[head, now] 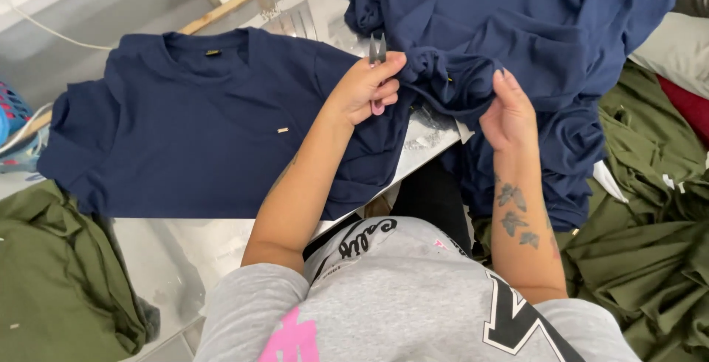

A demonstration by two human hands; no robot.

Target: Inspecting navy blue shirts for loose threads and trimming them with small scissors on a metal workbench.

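Head view: the left hand (365, 89) grips small thread snips (377, 49), blades pointing to twelve o'clock. At its three o'clock, the right hand (508, 114) pinches a bunched navy garment (517, 29). A flat navy T-shirt (199, 125) lies at nine o'clock on the metal table (170, 251).

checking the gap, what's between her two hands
Head view: a bunched fold of the navy shirt spans from left hand to right hand.

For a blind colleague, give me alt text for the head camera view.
A person's left hand holds small thread snips beside a bunched navy garment gripped by the right hand. A navy T-shirt lies flat on the table.
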